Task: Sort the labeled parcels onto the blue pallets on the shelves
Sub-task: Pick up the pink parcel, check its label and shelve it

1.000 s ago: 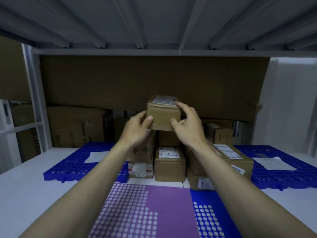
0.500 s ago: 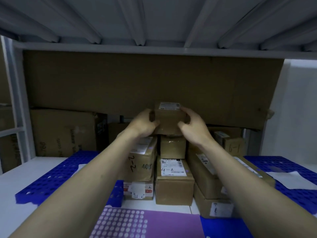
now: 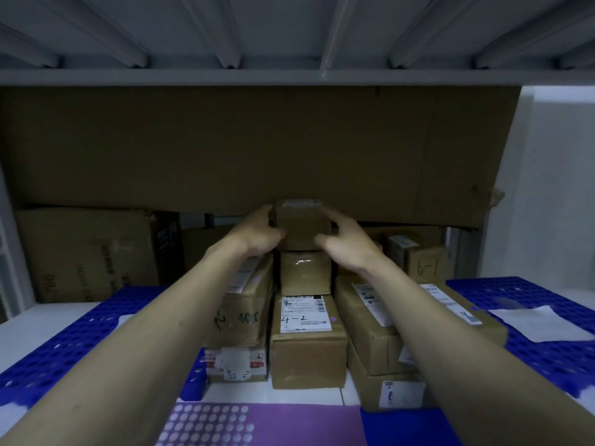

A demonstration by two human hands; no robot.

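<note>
Under a grey metal shelf (image 3: pixel 289 77), with a wide cardboard sheet (image 3: pixel 257 149) as backdrop, we see both our hands clamped on a small labeled parcel (image 3: pixel 302 228): left hand (image 3: pixel 260 235) on its left side, right hand (image 3: pixel 346 244) on its right. A second ago we held it up closer to us; now it sits lower and deeper, on a taped box (image 3: pixel 304 273) in the stacked cartons between the blue pallets (image 3: pixel 64 342). It seems nearly placed; letting go looks next.
</note>
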